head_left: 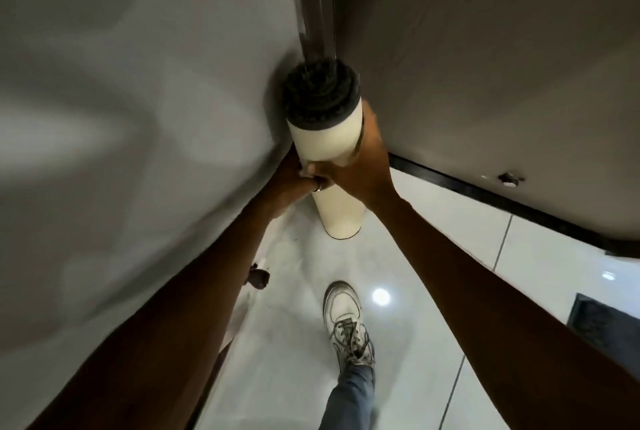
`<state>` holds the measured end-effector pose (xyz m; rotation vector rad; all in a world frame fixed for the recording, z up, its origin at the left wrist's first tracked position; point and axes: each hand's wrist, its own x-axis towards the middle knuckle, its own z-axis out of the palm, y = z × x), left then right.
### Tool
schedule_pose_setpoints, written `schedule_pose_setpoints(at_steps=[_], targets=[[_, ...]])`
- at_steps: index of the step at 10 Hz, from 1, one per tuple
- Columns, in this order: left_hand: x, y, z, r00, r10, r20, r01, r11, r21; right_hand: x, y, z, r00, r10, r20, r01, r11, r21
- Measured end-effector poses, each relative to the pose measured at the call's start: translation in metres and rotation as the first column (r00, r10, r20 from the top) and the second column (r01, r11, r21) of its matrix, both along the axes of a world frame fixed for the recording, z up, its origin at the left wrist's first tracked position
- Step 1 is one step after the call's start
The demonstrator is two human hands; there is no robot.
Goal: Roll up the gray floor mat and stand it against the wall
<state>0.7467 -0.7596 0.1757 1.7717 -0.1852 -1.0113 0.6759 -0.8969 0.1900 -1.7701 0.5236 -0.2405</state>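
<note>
The rolled floor mat point(327, 138) stands upright in the corner where two walls meet. Its cream backing faces outward and the dark gray pile shows as a spiral at its top end. Its bottom end rests on the white floor tiles. My left hand point(289, 180) grips the roll's left side at mid-height, between the roll and the left wall. My right hand point(363, 159) wraps the roll's right side, fingers reaching up along it. The two hands touch at the front of the roll.
A light gray wall point(138, 118) fills the left, a darker wall point(485, 66) with a black baseboard point(485, 194) the right. A small doorstop point(258, 279) sticks out low on the left wall. My shoe point(346, 322) stands on the glossy tiles. A dark mat corner point(602, 322) lies at right.
</note>
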Motion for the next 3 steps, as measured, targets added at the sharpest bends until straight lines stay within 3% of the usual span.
schedule_pose_setpoints(at_steps=[1,2,3], targets=[[0.025,-0.016,0.002,0.999,0.049,-0.013,-0.049,0.999,-0.017,0.034,-0.010,0.001,0.997,-0.025,-0.074,0.027,0.999,0.027],[0.027,-0.020,0.002,0.986,0.059,0.155,-0.063,0.998,0.019,0.044,-0.015,-0.003,0.997,-0.031,-0.077,0.035,0.998,0.044],[0.000,-0.013,0.003,0.934,0.124,0.335,-0.193,0.964,0.184,0.028,-0.014,0.004,0.999,-0.002,-0.040,0.001,0.999,-0.036]])
